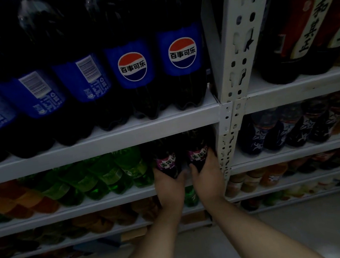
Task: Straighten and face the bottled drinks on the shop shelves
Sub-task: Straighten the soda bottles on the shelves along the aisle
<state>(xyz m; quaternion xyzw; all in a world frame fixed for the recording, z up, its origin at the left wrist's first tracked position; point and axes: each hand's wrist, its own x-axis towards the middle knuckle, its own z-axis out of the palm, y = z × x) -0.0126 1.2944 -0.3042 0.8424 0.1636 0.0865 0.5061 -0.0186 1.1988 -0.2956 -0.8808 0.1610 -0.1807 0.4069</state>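
Bottled drinks are what I have hold of, one in each hand. My left hand [168, 184] curls round the lower body of the left purple-labelled dark plastic bottle [165, 161]. My right hand [207, 179] wraps the right purple-labelled dark plastic bottle [198, 154] the same way, its fingers reaching up that bottle's outer side beside the label. Both grips are closed round the plastic, with the thumbs towards the narrow gap between the two bottles.

The pair stand just beside each other, purple labels turned out towards me. It is too dark to tell whether they touch, and my hands hide their bases, so I cannot tell whether they sit on the white metal shelf board [109, 200].

Just right of my right hand runs the white perforated steel upright [235, 80]. Beyond it is a row of small dark bottles with pale patterned labels [274, 134]. Left of my left hand is a row of green translucent plastic bottles [115, 174], the nearest just beside the bottle I hold. Further left are blurred orange drinks [15, 199].

Above my hands, on the next white shelf [103, 144], stand large dark cola bottles with blue labels [183, 64]. The two nearest the upright show their round red, white and blue logo. Those further left show barcodes.
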